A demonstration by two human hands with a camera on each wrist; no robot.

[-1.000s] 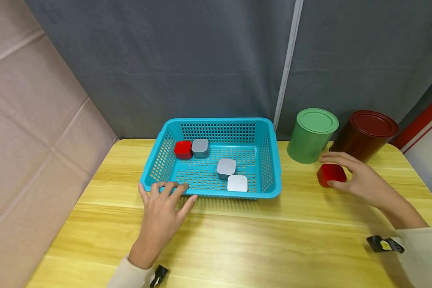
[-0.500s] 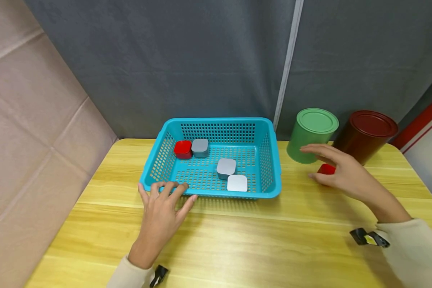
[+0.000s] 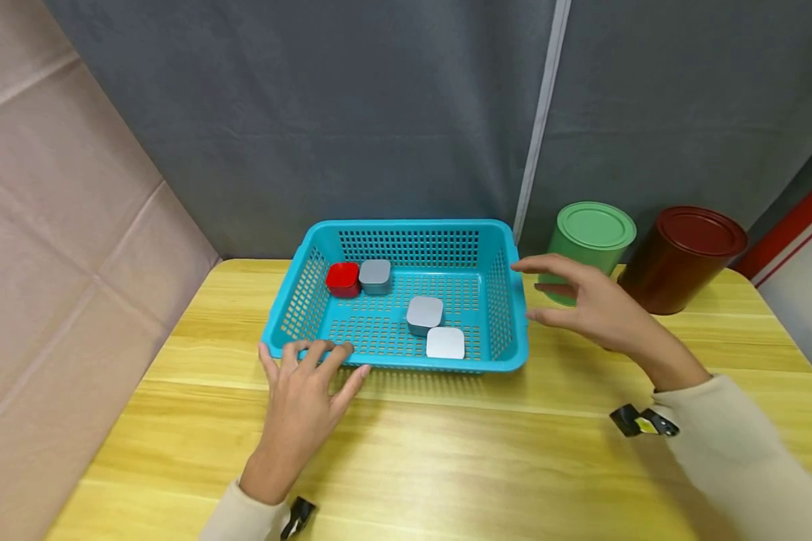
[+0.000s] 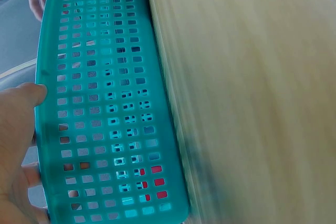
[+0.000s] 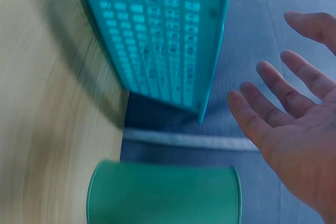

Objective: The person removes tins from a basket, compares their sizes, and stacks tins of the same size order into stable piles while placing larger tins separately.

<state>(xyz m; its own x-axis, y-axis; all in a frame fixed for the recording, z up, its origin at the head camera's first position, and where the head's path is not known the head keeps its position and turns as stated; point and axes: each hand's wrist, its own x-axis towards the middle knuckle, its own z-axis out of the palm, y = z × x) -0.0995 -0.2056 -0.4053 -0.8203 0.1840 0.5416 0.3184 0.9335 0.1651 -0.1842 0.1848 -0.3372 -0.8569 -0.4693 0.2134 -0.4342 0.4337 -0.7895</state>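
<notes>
Four boxes inside basket, left hand gripping it

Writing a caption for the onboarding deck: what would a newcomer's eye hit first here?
The bright turquoise basket mid-table, with a vivid small red box in its far left corner. Next, the person's left grip over the near rim and the right grip, holding nothing, between the basket's right end and the cans in the head view. Then the green can and dark red can at far right.
</notes>
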